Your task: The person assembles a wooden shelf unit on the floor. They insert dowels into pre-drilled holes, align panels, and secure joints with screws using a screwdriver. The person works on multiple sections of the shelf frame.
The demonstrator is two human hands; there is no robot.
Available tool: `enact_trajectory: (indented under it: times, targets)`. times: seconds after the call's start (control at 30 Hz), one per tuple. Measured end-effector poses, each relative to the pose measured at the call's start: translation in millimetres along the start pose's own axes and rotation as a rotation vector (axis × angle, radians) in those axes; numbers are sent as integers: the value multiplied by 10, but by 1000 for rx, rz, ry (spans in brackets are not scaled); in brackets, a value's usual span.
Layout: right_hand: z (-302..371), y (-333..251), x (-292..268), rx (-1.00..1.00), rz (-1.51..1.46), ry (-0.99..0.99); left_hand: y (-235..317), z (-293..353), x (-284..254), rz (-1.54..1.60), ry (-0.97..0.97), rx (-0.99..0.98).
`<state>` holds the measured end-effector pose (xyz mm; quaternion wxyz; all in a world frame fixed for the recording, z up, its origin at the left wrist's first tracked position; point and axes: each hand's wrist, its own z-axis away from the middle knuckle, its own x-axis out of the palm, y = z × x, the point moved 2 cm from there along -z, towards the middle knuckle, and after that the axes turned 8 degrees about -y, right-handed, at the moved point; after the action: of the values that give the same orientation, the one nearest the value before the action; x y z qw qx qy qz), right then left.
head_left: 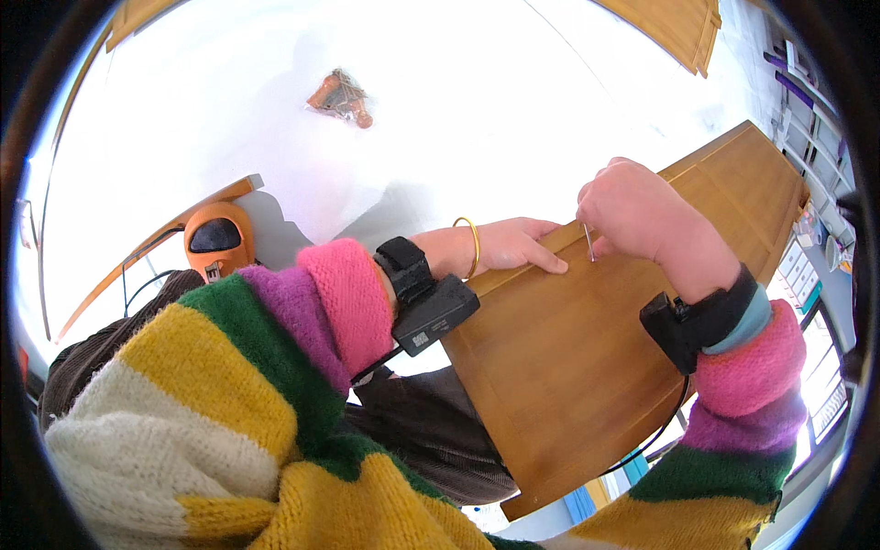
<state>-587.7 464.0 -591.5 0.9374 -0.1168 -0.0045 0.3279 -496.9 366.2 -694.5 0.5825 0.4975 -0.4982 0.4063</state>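
A brown wooden panel (568, 367) stands tilted in front of me, its raised frame edge running from the middle to the far right. My left hand (513, 247), below a gold bangle (475, 247), grips the panel's top edge, thumb on the near face and fingers partly hidden behind. Farther right along this edge, my right hand (637, 215) is closed in a pinch. A thin silver metal rod (590, 246) sticks down from its fingers against the panel; its upper end is hidden in the hand. Both wrists carry black strapped devices.
A clear plastic bag (341, 98) with brown pieces lies on the white surface. To the left are a rounded orange and black tool (218, 240) and a wooden strip (151, 257). Another wooden piece (678, 27) shows at the far right; shelves line the right side.
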Motion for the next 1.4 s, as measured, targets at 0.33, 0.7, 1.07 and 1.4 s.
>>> enact_trajectory:
  times: [0.33, 0.7, 1.07, 1.4]
  targets:
    - [-81, 72, 74, 73, -141, 79, 428, -63, 16, -811, 221, -325]
    - [-264, 354, 477, 114, -688, -56, 554, -120, -68, -647, 262, -441]
    - [-428, 269, 600, 199, -760, -133, 391, -120, -99, -414, 198, -493]
    - [-410, 204, 593, 252, -808, -90, 348, -138, -351, -591, -2, -462]
